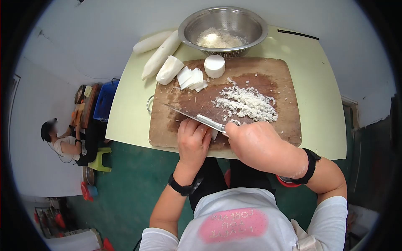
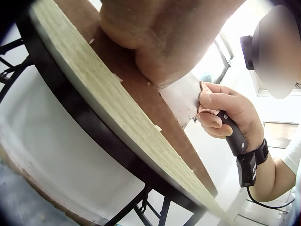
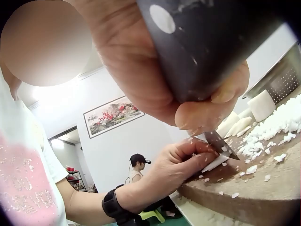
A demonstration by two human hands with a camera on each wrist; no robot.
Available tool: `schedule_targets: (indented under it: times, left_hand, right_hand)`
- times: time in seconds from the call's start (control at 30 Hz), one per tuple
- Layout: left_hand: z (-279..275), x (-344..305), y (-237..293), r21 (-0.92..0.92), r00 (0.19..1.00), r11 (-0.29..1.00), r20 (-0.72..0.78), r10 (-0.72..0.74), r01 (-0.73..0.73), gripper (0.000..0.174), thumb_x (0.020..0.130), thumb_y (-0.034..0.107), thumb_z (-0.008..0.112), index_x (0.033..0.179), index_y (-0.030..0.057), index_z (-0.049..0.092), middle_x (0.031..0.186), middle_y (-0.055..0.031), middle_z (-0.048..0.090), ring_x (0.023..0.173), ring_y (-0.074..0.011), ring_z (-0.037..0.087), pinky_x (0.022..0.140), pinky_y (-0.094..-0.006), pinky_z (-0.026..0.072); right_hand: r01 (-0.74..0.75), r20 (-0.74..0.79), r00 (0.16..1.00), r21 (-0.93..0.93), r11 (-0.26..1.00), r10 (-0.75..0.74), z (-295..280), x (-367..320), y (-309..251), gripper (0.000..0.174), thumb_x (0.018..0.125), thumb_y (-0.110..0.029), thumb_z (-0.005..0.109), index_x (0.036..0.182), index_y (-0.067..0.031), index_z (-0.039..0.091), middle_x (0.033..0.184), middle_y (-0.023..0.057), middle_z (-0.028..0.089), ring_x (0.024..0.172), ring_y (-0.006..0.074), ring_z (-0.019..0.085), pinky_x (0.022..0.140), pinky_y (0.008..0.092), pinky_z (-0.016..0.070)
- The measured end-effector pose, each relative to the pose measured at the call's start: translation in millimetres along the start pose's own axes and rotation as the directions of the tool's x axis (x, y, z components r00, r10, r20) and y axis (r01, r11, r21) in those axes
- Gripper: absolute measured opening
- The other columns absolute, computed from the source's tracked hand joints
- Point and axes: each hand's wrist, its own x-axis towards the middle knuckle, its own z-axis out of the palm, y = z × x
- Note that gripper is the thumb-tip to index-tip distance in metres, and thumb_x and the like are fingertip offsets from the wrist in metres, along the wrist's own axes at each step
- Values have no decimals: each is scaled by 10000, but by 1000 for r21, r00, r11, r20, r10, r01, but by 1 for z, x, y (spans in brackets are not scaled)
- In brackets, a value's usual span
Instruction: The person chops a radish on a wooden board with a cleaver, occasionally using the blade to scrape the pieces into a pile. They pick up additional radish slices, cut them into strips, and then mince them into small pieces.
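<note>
**Chopping white radish at the near edge of the board**

The pale green table point(image 1: 318, 108) carries a wooden cutting board point(image 1: 284, 83). The near edge of the board lies close to the near edge of the table. A strip of bare table stays on the right of the board. A steel colander point(image 1: 259, 25) with minced radish stands at the far edge and meets the far side of the board. Two whole radishes point(image 1: 161, 54) lie at the far left corner, partly off the board. Near them are a thick chunk point(image 1: 169, 70), a round stump point(image 1: 214, 66) and some flat slabs point(image 1: 192, 78). The minced pile point(image 1: 247, 104) fills the right middle, and the brown wood at its left is bare up to the blade.

The kitchen knife point(image 1: 197, 118) lies slantwise over the near part of the board. The right hand point(image 1: 255, 144) clenches its black handle. The left hand point(image 1: 193, 142), with fingers curled, presses down a radish slice point(image 3: 215, 163) just beside the blade.
</note>
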Motion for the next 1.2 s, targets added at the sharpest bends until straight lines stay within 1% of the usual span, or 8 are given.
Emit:
schedule_targets:
  times: [0.47, 0.53, 0.6, 0.83, 0.93, 1.0, 1.13, 1.2]
  left_hand:
    - [1, -1, -1, -41, 999, 999, -36, -7, 5, 213, 712, -10, 714, 917, 17, 659, 931, -129, 616, 922, -356, 571, 830, -465, 477]
    - [1, -3, 0, -49, 999, 999, -41, -19, 17, 213, 715, -11, 714, 919, 16, 659, 927, -129, 615, 921, -356, 571, 831, -464, 478]
    - [-1, -1, 1, 4, 999, 1000, -38, -10, 10, 213, 705, -16, 717, 907, 15, 658, 922, -131, 615, 920, -358, 570, 827, -457, 479]
    - [-1, -1, -2, 17, 1000, 1000, -10, 8, -7, 206, 697, -28, 712, 891, 11, 658, 933, -139, 616, 919, -361, 565, 824, -457, 478]
    - [-1, -1, 0, -27, 1000, 999, -13, -19, 19, 202, 711, -27, 711, 902, 11, 659, 933, -132, 615, 924, -358, 566, 825, -455, 481]
    - [-2, -2, -2, -40, 1000, 999, -6, -5, 4, 202, 718, -26, 711, 910, 12, 660, 934, -130, 615, 928, -356, 567, 827, -452, 482]
    - [-3, -3, 0, -49, 1000, 999, -20, -5, 4, 177, 734, -33, 711, 902, 12, 682, 932, -136, 617, 927, -342, 569, 806, -425, 480]
    - [-4, -4, 1, -38, 1000, 999, -17, -9, 8, 185, 729, -28, 712, 905, 12, 671, 936, -130, 618, 933, -346, 570, 824, -434, 481]
  right_hand:
    - [35, -52, 998, 14, 999, -35, 9, 18, 4, 103, 813, -60, 620, 833, -11, 532, 580, 183, 593, 564, 395, 636, 516, 483, 507]
    - [18, -41, 999, 18, 1000, -17, 1, 11, 0, 97, 816, -64, 621, 827, -16, 538, 576, 180, 591, 562, 391, 636, 515, 481, 507]
    - [-10, 89, 996, -8, 1000, 10, -10, 6, -4, 115, 808, -50, 603, 882, 15, 544, 660, 203, 645, 650, 386, 681, 577, 465, 546]
    - [-13, 117, 993, 3, 1000, 13, -5, 9, -5, 117, 796, -36, 600, 886, 28, 562, 669, 211, 650, 657, 380, 684, 585, 471, 547]
    - [41, 54, 998, 62, 997, -44, 10, 24, 3, 125, 794, -45, 613, 886, 28, 573, 680, 214, 656, 663, 377, 687, 594, 469, 550]
    - [48, -47, 998, 35, 998, -47, 16, 26, 5, 95, 822, -68, 616, 858, -9, 551, 612, 186, 610, 600, 397, 645, 541, 496, 505]
    - [8, -51, 999, 4, 1000, -8, 8, 17, 7, 88, 828, -69, 614, 851, -13, 550, 599, 182, 603, 587, 401, 637, 540, 496, 503]
    - [-6, 36, 999, -3, 1000, 6, -6, 9, 2, 117, 807, -73, 624, 865, 7, 562, 675, 205, 656, 659, 373, 686, 594, 468, 548]
